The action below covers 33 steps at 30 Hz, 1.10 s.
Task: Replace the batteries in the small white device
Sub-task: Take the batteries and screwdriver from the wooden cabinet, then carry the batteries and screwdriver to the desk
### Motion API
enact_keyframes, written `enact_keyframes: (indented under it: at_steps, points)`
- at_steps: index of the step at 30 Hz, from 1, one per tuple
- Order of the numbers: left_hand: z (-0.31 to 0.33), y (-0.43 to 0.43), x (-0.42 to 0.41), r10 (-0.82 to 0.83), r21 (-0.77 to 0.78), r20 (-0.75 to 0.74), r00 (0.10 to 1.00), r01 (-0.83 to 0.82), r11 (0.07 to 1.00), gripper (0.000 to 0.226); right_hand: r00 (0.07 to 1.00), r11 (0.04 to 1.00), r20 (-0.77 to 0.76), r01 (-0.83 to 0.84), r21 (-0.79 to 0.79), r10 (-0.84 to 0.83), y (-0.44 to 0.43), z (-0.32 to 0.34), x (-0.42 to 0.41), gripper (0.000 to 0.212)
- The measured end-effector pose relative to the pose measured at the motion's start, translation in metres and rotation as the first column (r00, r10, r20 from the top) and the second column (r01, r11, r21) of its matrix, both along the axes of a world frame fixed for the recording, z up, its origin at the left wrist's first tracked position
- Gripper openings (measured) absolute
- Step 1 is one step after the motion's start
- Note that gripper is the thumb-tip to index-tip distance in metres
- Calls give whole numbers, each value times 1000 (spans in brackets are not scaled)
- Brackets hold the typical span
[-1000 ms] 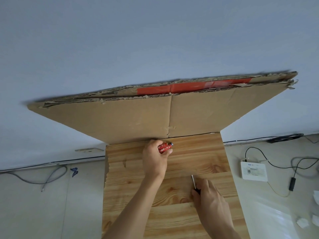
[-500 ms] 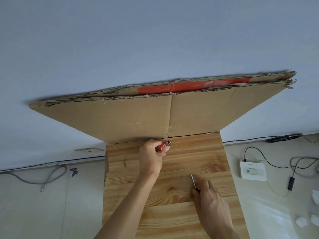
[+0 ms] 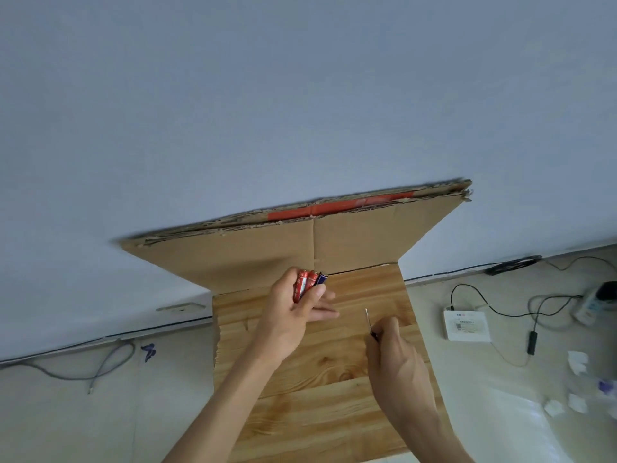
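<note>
My left hand (image 3: 293, 315) holds a small bunch of batteries (image 3: 307, 284), two red and one dark blue, upright between thumb and fingers above the far part of the wooden board (image 3: 334, 412). My right hand (image 3: 397, 365) grips a thin screwdriver (image 3: 369, 320) whose metal shaft points up and away from me. Off to the right on the pale floor lies a small white device (image 3: 466, 325) with a label and a black cable plugged into it.
A flattened cardboard sheet (image 3: 267, 255) leans against the blue-grey wall behind the board. Cables (image 3: 521, 309) and a power strip (image 3: 597, 300) lie at the right, a grey cable (image 3: 100, 369) at the left. Crumpled white scraps (image 3: 576, 362) sit at the far right.
My left hand has lifted and turned, so the batteries now stand upright and show as three. The view has tilted left. My right hand keeps the screwdriver in about the same place.
</note>
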<state>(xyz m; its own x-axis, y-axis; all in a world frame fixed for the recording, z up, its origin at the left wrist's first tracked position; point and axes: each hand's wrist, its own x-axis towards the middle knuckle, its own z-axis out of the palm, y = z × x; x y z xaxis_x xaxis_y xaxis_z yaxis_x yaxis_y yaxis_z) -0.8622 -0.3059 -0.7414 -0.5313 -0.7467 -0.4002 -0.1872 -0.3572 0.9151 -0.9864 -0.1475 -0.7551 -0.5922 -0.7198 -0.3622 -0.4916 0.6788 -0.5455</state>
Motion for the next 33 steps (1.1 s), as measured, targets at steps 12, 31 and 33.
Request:
enact_keyframes:
  at_steps: [12,31,33]
  points:
    - [276,65,-5,-434,-283,6,901,418,863,20,968,938,39,248,-241,-246,38,275,-5,10]
    - [501,242,-34,-884,-434,-73,462,783,446,14,488,312,189,764,-565,-852,249,536,80,4]
    - [509,273,-49,-909,-460,-78,410,794,398,15,416,236,195,776,-585,-888,280,542,80,2]
